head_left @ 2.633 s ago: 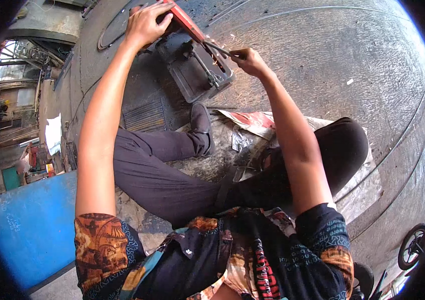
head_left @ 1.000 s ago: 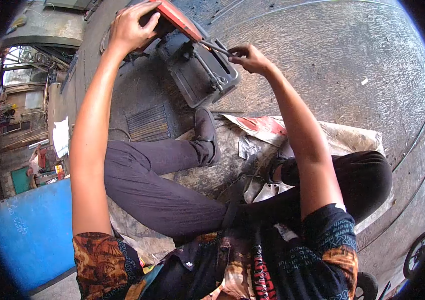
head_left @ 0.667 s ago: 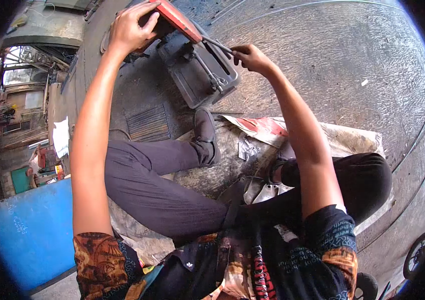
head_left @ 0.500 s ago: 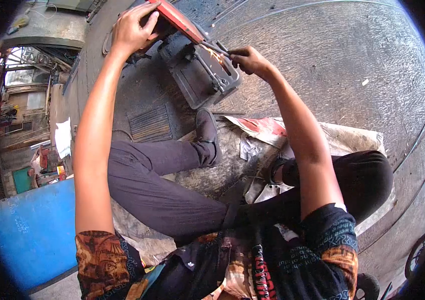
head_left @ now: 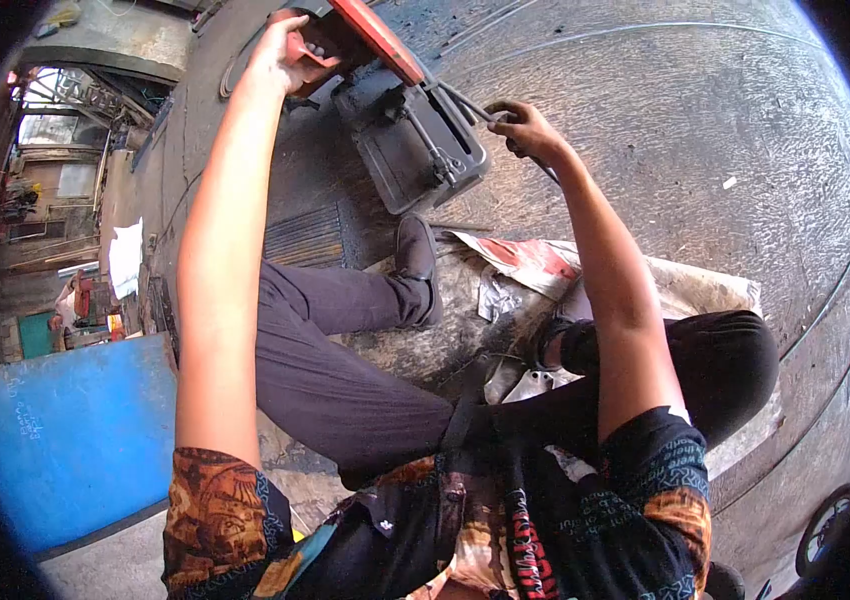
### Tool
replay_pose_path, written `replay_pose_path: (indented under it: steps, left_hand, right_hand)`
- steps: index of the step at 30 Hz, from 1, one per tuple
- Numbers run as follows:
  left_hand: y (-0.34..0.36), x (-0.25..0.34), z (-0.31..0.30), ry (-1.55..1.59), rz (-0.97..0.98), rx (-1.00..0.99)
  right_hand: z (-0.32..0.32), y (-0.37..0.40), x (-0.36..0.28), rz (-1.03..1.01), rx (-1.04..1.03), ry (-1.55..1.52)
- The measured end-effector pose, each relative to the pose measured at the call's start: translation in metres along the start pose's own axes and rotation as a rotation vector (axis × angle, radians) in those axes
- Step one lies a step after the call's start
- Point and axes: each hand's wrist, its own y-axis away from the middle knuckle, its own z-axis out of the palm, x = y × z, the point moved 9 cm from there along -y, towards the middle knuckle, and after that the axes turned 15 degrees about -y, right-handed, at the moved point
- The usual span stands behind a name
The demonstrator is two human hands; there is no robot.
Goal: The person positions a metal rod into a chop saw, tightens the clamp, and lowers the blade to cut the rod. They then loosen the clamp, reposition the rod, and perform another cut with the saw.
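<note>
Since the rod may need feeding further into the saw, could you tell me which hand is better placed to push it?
Right. The right hand grips the metal rod beside the saw base, while the left hand is closed on the red saw handle, away from the rod.

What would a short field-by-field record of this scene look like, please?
setting: person seated on a concrete floor
left hand: gripping the red handle of a cut-off saw
right hand: fingers closed on a metal rod that lies at the saw's base
nearby: shoe, blue panel
</note>
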Motion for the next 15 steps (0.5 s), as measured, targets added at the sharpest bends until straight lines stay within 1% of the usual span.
replay_pose_path:
  steps: [5,7,10,13,14,15]
  left_hand:
    - [-0.009,-0.004,-0.003,0.017,0.018,-0.053]
    - [-0.016,-0.004,-0.009,0.026,0.028,-0.061]
    - [-0.023,-0.009,-0.013,0.032,-0.037,-0.029]
    - [-0.023,-0.01,-0.01,-0.009,-0.008,-0.086]
    - [-0.005,-0.002,-0.001,-0.042,0.03,-0.074]
    - [0.005,0.005,0.004,-0.075,0.067,-0.062]
  right_hand:
    - [0.002,-0.005,0.007,0.009,0.017,0.039]
    - [0.004,-0.01,0.008,-0.019,-0.006,0.06]
    - [0.007,-0.014,0.007,-0.036,-0.016,0.097]
    - [0.008,-0.018,0.005,-0.036,0.011,0.156]
    - [0.008,-0.021,0.007,-0.035,0.013,0.157]
    - [0.009,-0.024,0.005,-0.078,0.009,0.165]
